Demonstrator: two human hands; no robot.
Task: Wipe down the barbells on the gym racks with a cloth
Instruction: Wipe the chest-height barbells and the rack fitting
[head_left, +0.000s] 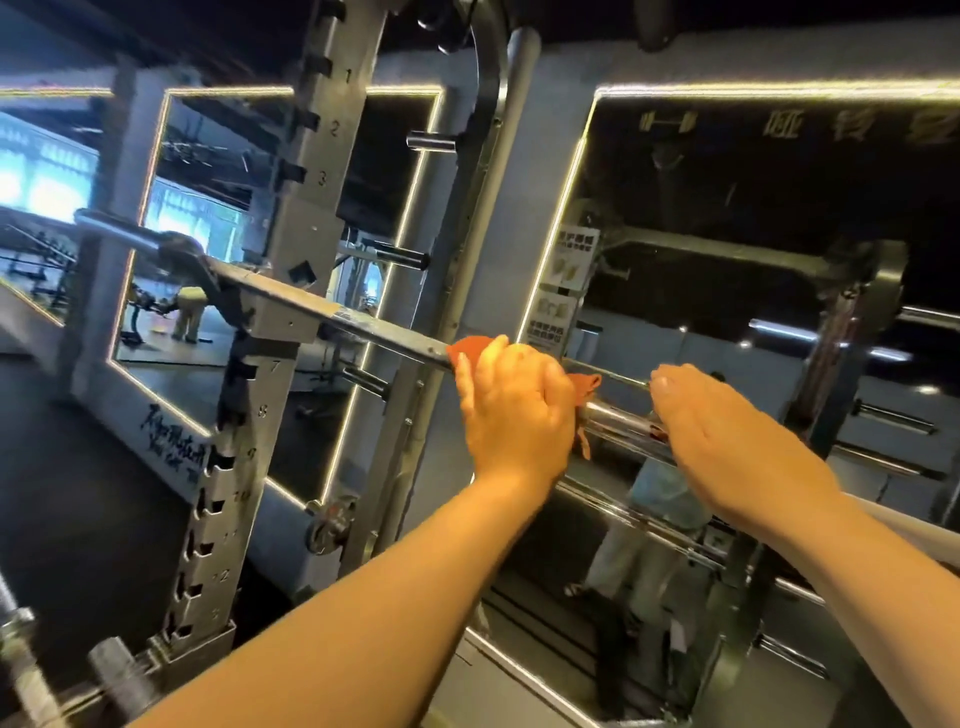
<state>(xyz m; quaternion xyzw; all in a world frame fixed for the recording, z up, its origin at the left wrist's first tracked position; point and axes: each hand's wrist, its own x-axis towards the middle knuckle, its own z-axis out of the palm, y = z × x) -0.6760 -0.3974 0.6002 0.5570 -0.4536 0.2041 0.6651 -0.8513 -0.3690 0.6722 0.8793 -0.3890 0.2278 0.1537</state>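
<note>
A steel barbell (363, 325) lies across the rack, sloping from its sleeve at the upper left down to the right. My left hand (511, 410) grips the bar with an orange cloth (470, 349) wrapped round it; cloth ends stick out on both sides of the fist. My right hand (727, 441) holds the bare shiny bar just to the right, fingers curled over its top. The bar between my hands shows bright chrome.
The numbered rack upright (306, 223) with its hook holds the barbell at the left. Plate-storage pegs (395, 255) jut from the frame behind. Lit-edged wall mirrors (779, 260) reflect the rack and a person. Another bar end (31, 670) shows at the lower left.
</note>
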